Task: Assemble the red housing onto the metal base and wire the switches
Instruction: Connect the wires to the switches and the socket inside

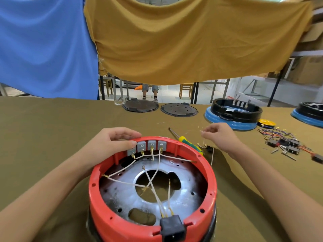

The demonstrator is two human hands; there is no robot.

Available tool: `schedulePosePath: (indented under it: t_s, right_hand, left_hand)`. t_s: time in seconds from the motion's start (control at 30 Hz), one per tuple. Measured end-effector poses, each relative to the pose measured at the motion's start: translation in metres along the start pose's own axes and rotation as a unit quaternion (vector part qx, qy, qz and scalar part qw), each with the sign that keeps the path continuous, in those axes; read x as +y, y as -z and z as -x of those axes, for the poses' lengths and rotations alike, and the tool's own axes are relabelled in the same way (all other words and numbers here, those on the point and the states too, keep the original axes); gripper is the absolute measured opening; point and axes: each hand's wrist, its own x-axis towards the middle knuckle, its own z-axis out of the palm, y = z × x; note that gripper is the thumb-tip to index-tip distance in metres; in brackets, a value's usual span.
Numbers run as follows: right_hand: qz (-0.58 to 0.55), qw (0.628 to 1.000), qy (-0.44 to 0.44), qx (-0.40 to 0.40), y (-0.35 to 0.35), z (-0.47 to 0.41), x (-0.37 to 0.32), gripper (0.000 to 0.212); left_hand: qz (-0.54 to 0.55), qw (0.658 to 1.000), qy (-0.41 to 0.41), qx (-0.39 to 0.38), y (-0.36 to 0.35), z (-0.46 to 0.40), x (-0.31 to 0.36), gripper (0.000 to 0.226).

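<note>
- Black power socket clipped into the near rim of the red housing; three white leads run up from it.
- Red housing sits ring-like over the metal base, which shows inside as a silvery plate with a large round centre hole. Whole unit stands at the near middle of the olive-covered table.
- White wires with brass terminals cross over the base plate, several reaching the far wall.
- Four grey switches seated in a row in the housing's far wall.
- Left hand curled over the far rim; thumb presses the leftmost switch, fingers wrapped on the outside of the housing.
- Right hand raised clear of the table, right of the housing; fingertips pinch something thin and pale, too small to identify.
- Yellow-green screwdriver lies just behind the housing, shaft pointing away.
- Loose switches and coloured wires piled at right.
- Far edge: two dark round lids, a black ring on a blue base, another at the right border.
- Blue cloth and mustard cloth hang behind.
</note>
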Motion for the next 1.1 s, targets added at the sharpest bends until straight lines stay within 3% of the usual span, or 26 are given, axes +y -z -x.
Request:
schedulePosePath:
  t_s: [0.1, 0.27, 0.5, 0.6, 0.67, 0.77, 0.83, 0.93, 1.1]
  right_hand:
    - [-0.050, 0.996, 0.042, 0.055, 0.001, 0.000, -0.005, 0.007]
    - [-0.109, 0.990, 0.088, 0.014, -0.005, 0.006, -0.019, 0.005]
    - [-0.075, 0.980, 0.183, -0.002, -0.008, 0.028, -0.055, 0.004]
    - [-0.107, 0.967, 0.223, -0.062, -0.007, 0.041, -0.087, 0.005]
    - [-0.036, 0.955, 0.266, -0.122, -0.010, 0.047, -0.111, 0.003]
    - [0.074, 0.930, 0.309, -0.186, -0.026, 0.053, -0.136, 0.006]
    - [0.091, 0.928, 0.304, -0.195, -0.037, 0.055, -0.137, 0.007]
    - [0.052, 0.938, 0.284, -0.191, -0.044, 0.057, -0.125, 0.007]
    - [-0.027, 0.952, 0.268, -0.146, -0.043, 0.057, -0.113, 0.005]
  left_hand:
    - [0.015, 1.000, 0.007, -0.001, -0.001, 0.000, 0.000, 0.023]
    - [0.061, 0.998, 0.023, -0.001, -0.005, 0.001, 0.000, 0.021]
    - [0.192, 0.979, 0.065, -0.005, -0.014, 0.002, -0.001, 0.021]
    - [0.248, 0.966, 0.071, -0.034, -0.015, 0.001, -0.002, 0.026]
    - [0.255, 0.963, 0.066, -0.057, -0.015, 0.001, -0.003, 0.035]
    - [0.213, 0.975, 0.032, -0.051, -0.011, 0.001, -0.002, 0.030]
    - [0.142, 0.989, -0.016, -0.032, -0.008, 0.003, 0.000, 0.025]
    - [0.048, 0.997, -0.062, -0.027, -0.004, 0.005, 0.003, 0.024]
    - [-0.004, 0.997, -0.076, -0.031, -0.002, 0.004, 0.003, 0.013]
